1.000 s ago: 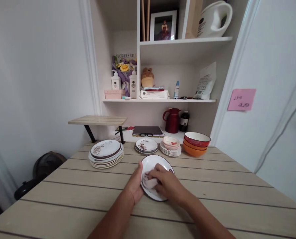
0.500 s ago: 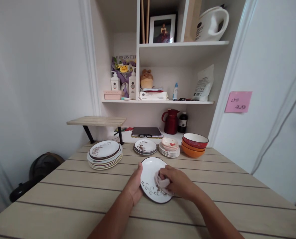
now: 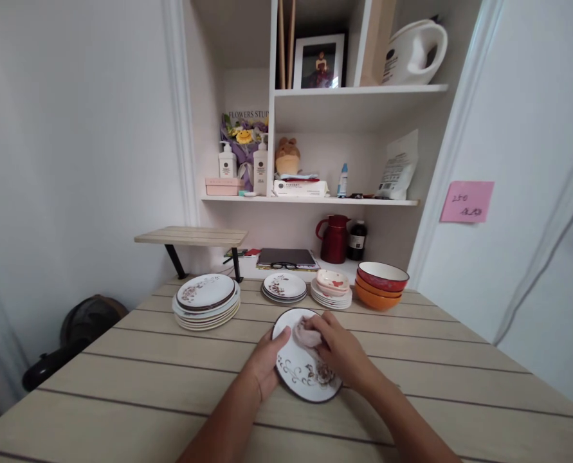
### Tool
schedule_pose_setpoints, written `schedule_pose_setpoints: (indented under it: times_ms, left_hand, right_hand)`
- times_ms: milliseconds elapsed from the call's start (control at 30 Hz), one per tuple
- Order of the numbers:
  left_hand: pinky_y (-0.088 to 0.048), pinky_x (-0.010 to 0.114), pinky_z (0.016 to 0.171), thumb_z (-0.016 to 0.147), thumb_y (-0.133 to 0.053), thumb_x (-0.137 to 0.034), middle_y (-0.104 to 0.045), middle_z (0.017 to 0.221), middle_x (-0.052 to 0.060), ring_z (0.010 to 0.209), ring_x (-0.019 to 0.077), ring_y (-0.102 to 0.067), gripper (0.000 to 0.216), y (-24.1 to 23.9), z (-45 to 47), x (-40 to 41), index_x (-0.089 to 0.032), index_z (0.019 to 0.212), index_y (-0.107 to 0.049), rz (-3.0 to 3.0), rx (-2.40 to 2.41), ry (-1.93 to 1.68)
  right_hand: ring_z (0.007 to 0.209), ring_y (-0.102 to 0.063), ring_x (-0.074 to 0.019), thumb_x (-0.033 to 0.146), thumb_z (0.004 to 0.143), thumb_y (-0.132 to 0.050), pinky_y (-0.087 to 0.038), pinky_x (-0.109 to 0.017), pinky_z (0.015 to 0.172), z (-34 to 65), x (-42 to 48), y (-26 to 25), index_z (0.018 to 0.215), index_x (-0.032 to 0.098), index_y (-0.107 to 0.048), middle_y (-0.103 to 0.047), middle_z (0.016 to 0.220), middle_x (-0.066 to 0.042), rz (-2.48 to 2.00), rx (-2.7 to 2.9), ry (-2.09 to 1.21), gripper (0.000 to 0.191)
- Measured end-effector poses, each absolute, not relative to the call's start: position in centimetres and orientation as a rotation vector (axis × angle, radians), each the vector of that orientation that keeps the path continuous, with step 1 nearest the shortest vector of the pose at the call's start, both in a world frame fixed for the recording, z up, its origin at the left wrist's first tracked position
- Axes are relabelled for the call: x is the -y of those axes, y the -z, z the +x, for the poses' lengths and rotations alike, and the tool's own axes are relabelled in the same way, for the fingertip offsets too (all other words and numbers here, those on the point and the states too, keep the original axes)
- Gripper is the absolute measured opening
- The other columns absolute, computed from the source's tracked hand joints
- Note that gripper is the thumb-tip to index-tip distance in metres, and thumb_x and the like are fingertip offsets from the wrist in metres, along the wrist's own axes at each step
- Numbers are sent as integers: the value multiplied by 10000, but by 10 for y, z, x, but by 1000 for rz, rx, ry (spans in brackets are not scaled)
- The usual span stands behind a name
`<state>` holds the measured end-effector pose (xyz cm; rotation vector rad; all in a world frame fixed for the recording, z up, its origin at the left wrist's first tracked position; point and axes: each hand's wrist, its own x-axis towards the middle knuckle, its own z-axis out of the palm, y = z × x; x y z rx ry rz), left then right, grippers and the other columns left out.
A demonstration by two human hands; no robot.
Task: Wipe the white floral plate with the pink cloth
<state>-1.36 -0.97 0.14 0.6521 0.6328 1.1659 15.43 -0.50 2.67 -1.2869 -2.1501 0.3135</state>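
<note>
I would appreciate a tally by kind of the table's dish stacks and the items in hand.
Plate stacks, larger stack and smaller stack: 2
Stack of small dishes on plates: 1
Bowl stack: 1
Held plate: 1
Held cloth: 1
Total: 6

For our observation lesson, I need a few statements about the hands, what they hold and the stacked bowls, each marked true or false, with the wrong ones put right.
1. The left hand grips a white plate by its edge. True.
2. The white plate has no decoration. False: a brown floral pattern shows on it.
3. The right hand holds a pale cloth on the white plate. True.
4. A red bowl is stacked on orange bowls. True.
5. The red bowl is upside down. False: it stands upright, its white inside showing.
</note>
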Motion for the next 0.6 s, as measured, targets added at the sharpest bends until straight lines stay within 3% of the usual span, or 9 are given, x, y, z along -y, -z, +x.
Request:
schedule_pose_setpoints:
  times_ms: [100, 233, 333, 433, 500, 600]
  left_hand:
    - [-462, 382, 857, 704, -700, -298, -700, 965, 161, 891, 267, -657, 465, -1, -14, 9, -102, 1112, -596, 647, -636, -1172]
    - [-476, 384, 834, 699, -705, -306, -704, 942, 158, 870, 266, -662, 454, -2, -16, 9, -103, 1093, -604, 653, -642, -1165]
    - [-480, 386, 828, 694, -710, -293, -704, 943, 162, 852, 264, -665, 469, -4, -17, 10, -100, 1106, -596, 678, -654, -1147]
    - [-482, 396, 824, 692, -710, -275, -707, 917, 169, 814, 262, -672, 462, -4, -17, 11, -83, 1097, -597, 696, -676, -1141]
    - [-481, 401, 827, 696, -707, -269, -709, 911, 168, 803, 262, -674, 467, -5, -17, 11, -81, 1108, -591, 701, -680, -1132]
    - [-478, 405, 835, 704, -700, -267, -707, 930, 166, 825, 265, -672, 494, -4, -17, 11, -97, 1149, -572, 702, -668, -1121]
  right_hand:
    - [821, -516, -134, 46, 689, -479, -398, -241, 735, 150, 18, -34, 1005, 268, -546, -460, 983, -9, -1192, 2259, -419, 392]
    - [773, -513, -128, 253, 742, -597, -431, -250, 712, 145, 29, -45, 1100, 266, -552, -444, 983, -17, -1049, 2283, -621, 361]
    - [795, -512, -139, 278, 809, -526, -412, -262, 733, 142, 26, -44, 974, 253, -606, -469, 920, -16, -1148, 2213, -544, 185]
    - [754, -503, -126, 194, 761, -537, -382, -246, 687, 140, 17, -36, 818, 226, -577, -493, 892, 1, -1271, 2166, -444, 76]
    - [707, -495, -120, 155, 711, -555, -369, -231, 632, 141, 12, -31, 869, 228, -542, -509, 851, 16, -1309, 2117, -485, 174]
    - [696, -501, -121, 116, 684, -546, -391, -227, 617, 145, 10, -28, 1179, 261, -429, -520, 865, 23, -1293, 2024, -632, 529]
